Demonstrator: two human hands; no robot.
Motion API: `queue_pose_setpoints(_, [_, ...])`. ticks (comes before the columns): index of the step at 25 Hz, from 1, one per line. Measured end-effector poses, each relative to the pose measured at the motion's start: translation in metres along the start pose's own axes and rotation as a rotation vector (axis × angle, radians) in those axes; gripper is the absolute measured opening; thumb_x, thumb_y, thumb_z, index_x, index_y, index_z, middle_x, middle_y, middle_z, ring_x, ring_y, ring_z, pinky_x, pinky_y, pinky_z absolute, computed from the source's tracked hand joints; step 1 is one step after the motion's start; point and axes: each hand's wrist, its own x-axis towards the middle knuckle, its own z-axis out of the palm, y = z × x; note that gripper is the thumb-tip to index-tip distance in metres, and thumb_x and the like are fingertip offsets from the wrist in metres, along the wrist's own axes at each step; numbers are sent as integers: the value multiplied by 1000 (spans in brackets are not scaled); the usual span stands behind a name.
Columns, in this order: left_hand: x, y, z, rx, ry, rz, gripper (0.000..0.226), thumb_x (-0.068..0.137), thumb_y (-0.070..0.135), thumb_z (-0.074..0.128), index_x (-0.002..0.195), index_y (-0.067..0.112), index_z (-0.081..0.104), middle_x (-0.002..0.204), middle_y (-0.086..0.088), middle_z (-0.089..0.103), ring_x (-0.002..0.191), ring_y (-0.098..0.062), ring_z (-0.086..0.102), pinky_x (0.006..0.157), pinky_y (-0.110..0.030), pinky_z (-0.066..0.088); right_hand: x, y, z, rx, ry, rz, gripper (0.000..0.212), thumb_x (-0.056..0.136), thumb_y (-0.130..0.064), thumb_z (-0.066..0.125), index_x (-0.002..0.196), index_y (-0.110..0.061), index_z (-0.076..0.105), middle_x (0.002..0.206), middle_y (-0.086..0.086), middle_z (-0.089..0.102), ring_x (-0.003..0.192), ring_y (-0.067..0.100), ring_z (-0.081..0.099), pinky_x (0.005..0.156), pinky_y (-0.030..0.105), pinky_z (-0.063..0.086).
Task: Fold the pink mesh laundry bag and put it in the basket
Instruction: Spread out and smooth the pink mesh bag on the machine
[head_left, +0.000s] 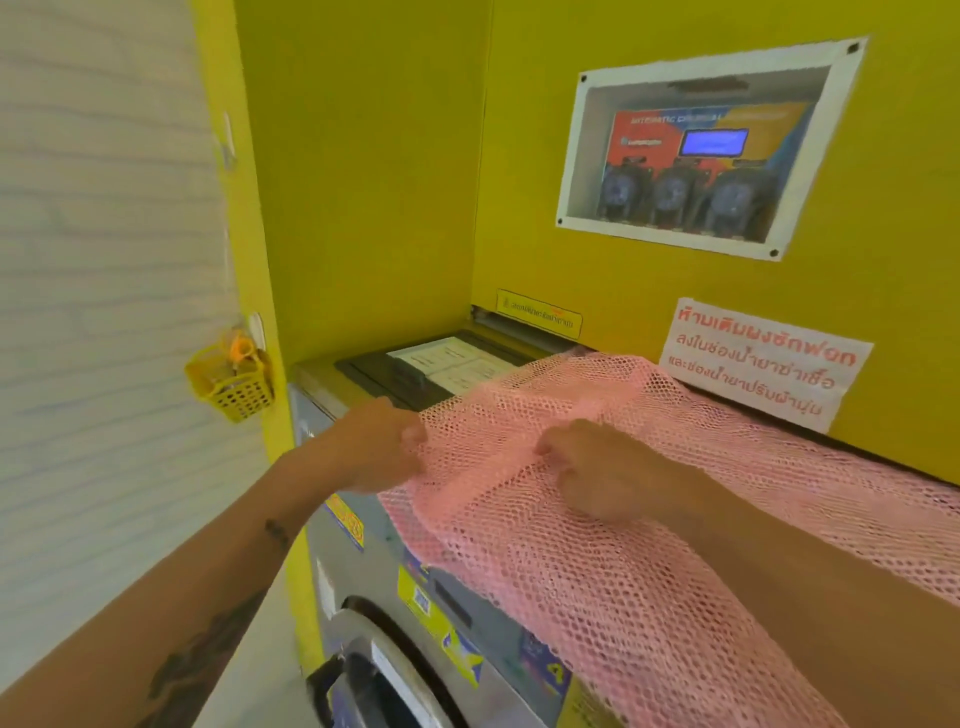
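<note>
Both hands are pinching the pink mesh laundry bag (597, 519): left hand (376, 447) gripping its near-left edge, right hand (597, 467) bunching netting just beside, the rest spreading over the washing machine (374, 587) top and draping down its front.

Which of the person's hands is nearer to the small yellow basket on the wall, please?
Left. The left hand grips the pink bag's left edge, just right of the yellow basket; the right hand grips the bag further right.
</note>
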Motion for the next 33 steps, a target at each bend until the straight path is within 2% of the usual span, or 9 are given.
queue_pose_setpoints(4, [-7, -1, 1, 49, 192, -7, 26, 80, 6, 55, 96, 19, 71, 100, -4, 68, 91, -24, 61, 75, -34, 51, 13, 0, 0, 60, 61, 14, 23, 86, -15, 57, 103, -31, 60, 100, -9, 57, 89, 14, 56, 69, 31, 50])
queue_pose_setpoints(11, [-22, -17, -47, 428, -25, -267, 11, 78, 25, 49, 80, 17, 57, 94, -7, 64, 86, -29, 61, 72, -36, 52, 16, 24, -5, 154, 359, 6, 35, 89, -14, 58, 119, -32, 59, 130, -2, 54, 123, 21, 49, 101, 41, 44])
queue_pose_setpoints(13, [-4, 2, -53, 307, 159, -175, 13, 81, 24, 49, 84, 17, 59, 97, -6, 64, 85, -27, 60, 70, -37, 52, 18, 35, -3, 60, 309, 99, 47, 91, -26, 56, 137, -32, 47, 144, 2, 45, 134, 27, 40, 109, 50, 36])
queue_pose_setpoints(15, [23, 36, -49, 79, 253, 23, 16, 86, 28, 50, 92, 25, 64, 104, -1, 64, 88, -23, 59, 76, -39, 53, 20, 48, 2, -24, 74, 169, 57, 94, -46, 45, 148, -34, 32, 155, 5, 35, 140, 31, 33, 113, 56, 28])
queue_pose_setpoints(17, [54, 71, -30, -65, 138, 173, 24, 90, 40, 51, 111, 33, 61, 125, 1, 56, 108, -22, 55, 93, -42, 47, 21, 60, 11, -12, -85, 229, 64, 95, -60, 32, 153, -38, 19, 164, 2, 19, 148, 30, 20, 117, 60, 16])
queue_pose_setpoints(21, [112, 106, 27, 140, -196, 154, 68, 84, 70, 33, 145, 39, 32, 157, -1, 26, 140, -30, 28, 112, -57, 23, 23, 79, 17, -25, -23, 311, 67, 93, -68, 25, 154, -42, 15, 166, 0, 9, 151, 28, 10, 118, 60, 11])
queue_pose_setpoints(26, [152, 86, 67, 193, -133, 220, 76, 81, 80, 11, 149, 47, 15, 163, 5, 13, 148, -19, 11, 114, -59, 3, 8, 99, 9, 23, 13, 280, 64, 97, -58, 34, 155, -31, 22, 166, 4, 13, 151, 25, 10, 120, 53, 14])
queue_pose_setpoints(30, [169, 73, 63, 197, -116, 321, 78, 81, 81, 9, 149, 45, 21, 162, 6, 18, 146, -19, 18, 116, -51, 11, -45, 123, -20, 33, 87, 237, 52, 97, -41, 51, 146, -28, 40, 157, -1, 33, 143, 22, 31, 117, 43, 26])
queue_pose_setpoints(33, [172, 82, 41, 454, 25, 406, 63, 92, 65, 26, 146, 34, 36, 157, 0, 31, 139, -22, 36, 112, -44, 31, -108, 155, -42, -3, 85, 300, 45, 97, -36, 54, 141, -31, 45, 153, -5, 39, 139, 17, 35, 111, 31, 29])
